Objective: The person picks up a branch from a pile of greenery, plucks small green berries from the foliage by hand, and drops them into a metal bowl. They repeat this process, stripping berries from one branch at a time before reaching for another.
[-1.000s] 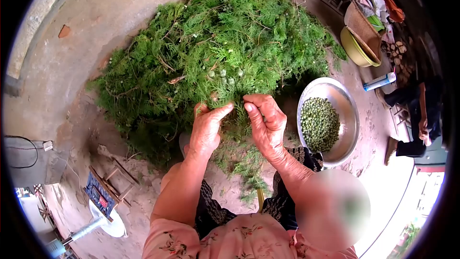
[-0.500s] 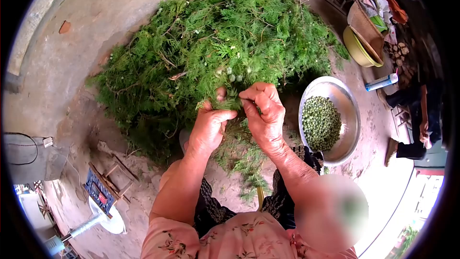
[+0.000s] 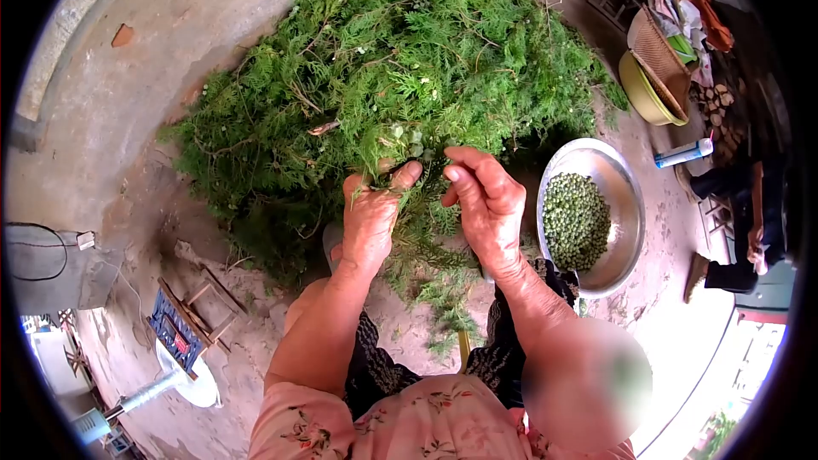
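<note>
My left hand (image 3: 371, 217) is closed around a leafy cypress sprig (image 3: 416, 200), with its thumb pressed over the stem. Pale green cones (image 3: 416, 138) show just beyond the thumb. To the right, my right hand (image 3: 492, 209) has its fingers curled, thumb and forefinger tips close together beside the sprig; anything between them is too small to make out. Behind both hands rises a big heap of cypress branches (image 3: 409, 60). Near my right forearm stands a metal basin (image 3: 626, 213) holding many small green cones (image 3: 575, 221).
Loose clippings (image 3: 447, 298) lie on the floor between my knees. A yellow tub (image 3: 639, 94) with a wicker basket (image 3: 660, 51) is at the upper right, near a blue-white canister (image 3: 684, 153). Another person (image 3: 750, 204) sits at the far right. A small wooden chair (image 3: 192, 315) and a fan (image 3: 183, 379) stand lower left.
My right hand has shifted right and slightly down, away from my left. My left thumb has tilted upward over the sprig. The whole view has moved slightly.
</note>
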`<state>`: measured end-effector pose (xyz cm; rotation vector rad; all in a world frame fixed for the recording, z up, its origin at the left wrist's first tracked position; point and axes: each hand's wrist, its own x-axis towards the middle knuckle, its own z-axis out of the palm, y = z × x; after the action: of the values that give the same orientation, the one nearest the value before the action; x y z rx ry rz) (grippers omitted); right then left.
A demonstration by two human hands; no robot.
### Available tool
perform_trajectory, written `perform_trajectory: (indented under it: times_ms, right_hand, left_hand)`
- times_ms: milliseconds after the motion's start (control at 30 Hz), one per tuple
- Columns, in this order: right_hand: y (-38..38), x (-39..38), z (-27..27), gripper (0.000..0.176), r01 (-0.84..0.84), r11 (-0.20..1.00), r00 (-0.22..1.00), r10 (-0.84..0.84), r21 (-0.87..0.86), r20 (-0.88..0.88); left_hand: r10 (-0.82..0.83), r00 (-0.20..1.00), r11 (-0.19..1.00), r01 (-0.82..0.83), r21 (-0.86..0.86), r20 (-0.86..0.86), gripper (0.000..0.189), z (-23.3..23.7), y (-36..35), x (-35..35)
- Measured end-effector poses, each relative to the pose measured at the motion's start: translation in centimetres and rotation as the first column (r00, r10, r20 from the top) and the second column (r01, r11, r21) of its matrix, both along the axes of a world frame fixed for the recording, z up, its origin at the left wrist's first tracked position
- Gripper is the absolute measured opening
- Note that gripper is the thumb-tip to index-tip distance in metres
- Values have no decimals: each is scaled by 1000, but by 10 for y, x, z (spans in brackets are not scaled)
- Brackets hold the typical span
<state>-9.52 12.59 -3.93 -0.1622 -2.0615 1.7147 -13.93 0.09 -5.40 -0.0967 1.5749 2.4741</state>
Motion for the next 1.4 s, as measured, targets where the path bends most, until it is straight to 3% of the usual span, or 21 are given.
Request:
perform_trajectory:
  times_ms: [100, 200, 233, 267, 333, 367, 400, 467, 533, 600, 700, 800, 867, 933, 967, 1000, 1200, 1267, 1333, 1367, 1400]
  right_hand:
    - [0, -8, -2, 22, -23, 987, 996, 9, 160, 91]
    - [-5, -9, -6, 22, -15, 994, 997, 7, 109, 74]
    - [-7, -6, -3, 20, -17, 999, 992, 21, -38, 120]
    - [-6, -7, -3, 20, -19, 999, 992, 23, -38, 123]
    - [-3, -6, -5, 16, -93, 948, 985, 132, -305, 111]
    - [-2, -6, 3, 12, -66, 900, 967, 164, -430, 196]
    - [-1, -6, 2, 12, -66, 900, 966, 165, -431, 197]
    - [0, -5, -3, 13, -53, 695, 958, 237, -717, 159]
    - [2, -4, -3, 14, -51, 665, 953, 255, -745, 162]
    - [5, -4, -3, 15, -90, 534, 934, 339, -841, 115]
    - [9, -5, 1, 15, -139, 463, 922, 384, -875, 57]
    - [3, -5, 12, 16, -107, 434, 952, 305, -894, 34]
    - [3, -6, 13, 17, -94, 449, 948, 314, -889, 58]
    - [4, -6, 6, 17, -110, 618, 929, 342, -779, 140]
    - [2, -5, 6, 18, -113, 696, 934, 317, -709, 162]
    - [1, -5, 5, 18, -112, 696, 934, 317, -709, 163]
    - [-5, -6, 2, 13, -59, 822, 932, 249, -567, 265]
    - [0, -4, 1, 10, -63, 833, 910, 275, -550, 311]
    - [0, -2, 1, 12, -52, 649, 913, 339, -759, 227]
    - [6, -1, -7, 14, -91, 461, 912, 395, -883, 112]
    - [6, -1, -6, 14, -92, 461, 912, 395, -883, 111]
  left_hand:
    - [-13, 986, 1000, 16, 20, -168, 17, -2, 4, 0]
    - [-57, 967, 995, 33, -97, -249, 16, -9, 1, 1]
    - [-84, 972, 990, 56, -131, -218, 17, -13, -2, -1]
    - [-82, 973, 990, 55, -130, -216, 17, -11, -2, -1]
    - [-97, 987, 994, 89, -65, -126, 20, -1, -1, 1]
    - [-95, 988, 994, 88, -66, -124, 20, 3, -1, 2]
    - [-104, 993, 994, 103, -25, -55, 22, 7, 0, 3]
    - [-112, 994, 994, 111, 17, 15, 24, 7, -2, 4]
    - [-171, 985, 985, 171, 14, 12, 27, 4, -4, 1]
    - [-154, 988, 987, 153, 55, 14, 28, 5, -4, 0]
    - [-126, 992, 989, 124, 77, 22, 28, 7, -3, -1]
    - [-67, 998, 998, 67, 6, -13, 26, 7, -4, -2]
    - [-99, 982, 990, 81, -115, -158, 22, 9, -7, -4]
    - [-65, 969, 989, 31, -143, -237, 14, 11, -4, -4]
    - [-130, 925, 945, 6, -328, -358, 10, 11, -5, -3]
    - [-215, 863, 868, -46, -495, -457, 7, 10, -7, -3]
    - [-286, 828, 852, -10, -523, -482, 6, 2, -10, 1]
    - [-249, 917, 917, 120, -379, -312, 9, 7, -10, 3]
    - [-246, 932, 898, 116, -424, -267, 11, 16, -13, 5]
    - [-240, 945, 877, 114, -467, -221, 14, 19, -14, 5]
    - [-240, 945, 877, 113, -467, -222, 14, 7, -14, 3]
